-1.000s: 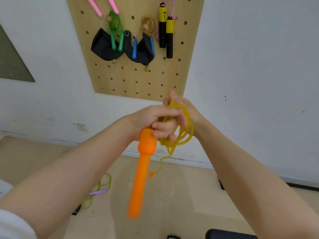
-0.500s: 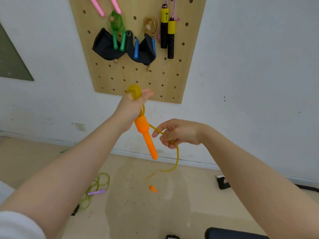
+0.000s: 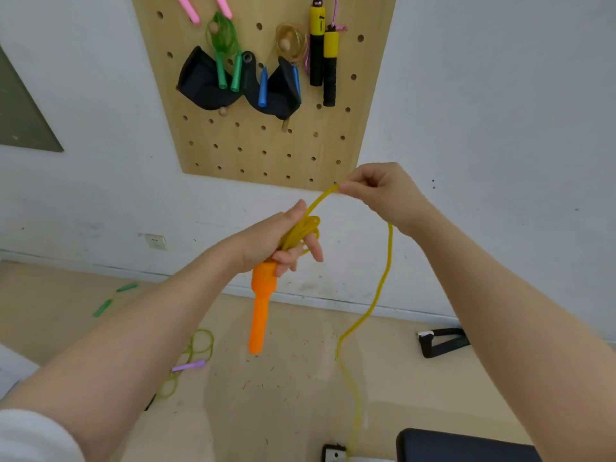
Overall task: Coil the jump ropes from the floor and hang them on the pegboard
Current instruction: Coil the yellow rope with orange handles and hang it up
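Since half a second ago, the right hand point(image 3: 383, 195) has gone up from below the orange handle point(image 3: 261, 308) to 1 o'clock of the left hand point(image 3: 276, 241), and the left hand has come lower, pulling the yellow rope point(image 3: 383, 281) out long.

Biggest is the pegboard point(image 3: 266, 148) on the wall at 12 o'clock — it already holds a green rope point(image 3: 221, 38), a blue-handled rope point(image 3: 290, 41) and a black and yellow rope point(image 3: 325, 61).

The yellow rope runs from the left hand up to the right hand, then hangs down to the floor at 5 o'clock.

The left hand wraps round a bunch of rope loops and the top of the orange handle, with two fingers sticking out.

The right hand pinches the rope between thumb and first finger — the other fingers are curled in.

A purple-handled rope point(image 3: 190, 365) lies on the floor at 7 o'clock.
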`<state>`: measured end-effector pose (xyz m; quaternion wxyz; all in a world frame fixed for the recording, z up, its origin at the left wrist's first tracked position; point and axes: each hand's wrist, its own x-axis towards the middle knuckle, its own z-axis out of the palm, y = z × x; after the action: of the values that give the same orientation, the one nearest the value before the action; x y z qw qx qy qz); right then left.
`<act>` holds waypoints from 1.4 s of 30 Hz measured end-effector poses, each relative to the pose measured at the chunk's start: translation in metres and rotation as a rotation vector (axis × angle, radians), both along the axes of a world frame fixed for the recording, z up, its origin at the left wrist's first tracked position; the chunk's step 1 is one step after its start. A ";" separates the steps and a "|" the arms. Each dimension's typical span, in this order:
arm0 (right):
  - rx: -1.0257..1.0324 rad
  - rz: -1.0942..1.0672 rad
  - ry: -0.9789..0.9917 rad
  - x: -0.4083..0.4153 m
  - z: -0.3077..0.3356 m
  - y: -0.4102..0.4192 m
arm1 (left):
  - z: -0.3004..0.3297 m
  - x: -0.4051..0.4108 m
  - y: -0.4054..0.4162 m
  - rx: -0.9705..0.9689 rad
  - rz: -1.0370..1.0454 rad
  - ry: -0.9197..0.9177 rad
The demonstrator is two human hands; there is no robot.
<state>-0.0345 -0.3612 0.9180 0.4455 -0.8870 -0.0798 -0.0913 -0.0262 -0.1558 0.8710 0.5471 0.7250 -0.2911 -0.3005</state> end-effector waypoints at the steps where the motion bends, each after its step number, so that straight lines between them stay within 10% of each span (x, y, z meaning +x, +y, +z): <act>1: 0.043 -0.036 -0.013 0.001 -0.006 0.000 | 0.005 -0.004 -0.004 -0.110 -0.085 0.034; 4: 0.138 0.020 0.065 -0.002 -0.021 0.009 | 0.024 -0.018 -0.020 -0.540 -0.205 0.139; 7: 0.169 0.183 0.249 -0.009 -0.036 0.030 | 0.041 -0.016 -0.034 -0.815 0.106 0.218; 15: -0.069 0.343 0.523 -0.021 -0.021 0.023 | 0.027 0.019 -0.008 -0.418 0.671 0.185; 24: -0.307 0.247 0.275 -0.011 -0.017 0.021 | 0.025 0.002 -0.014 -0.441 0.482 0.246; 30: -0.483 0.293 0.146 -0.010 -0.007 0.029 | 0.015 -0.008 -0.034 -0.037 0.556 -0.074; 38: -0.003 0.236 0.159 -0.006 -0.011 0.012 | 0.033 -0.014 -0.034 0.193 0.184 0.182; 42: 0.308 0.292 0.216 -0.003 -0.018 0.004 | 0.036 -0.005 -0.019 -0.028 -0.158 0.432</act>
<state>-0.0374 -0.3571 0.9002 0.5900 -0.7922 -0.1444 0.0585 -0.0312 -0.1751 0.9068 0.5813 0.6112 -0.2274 -0.4866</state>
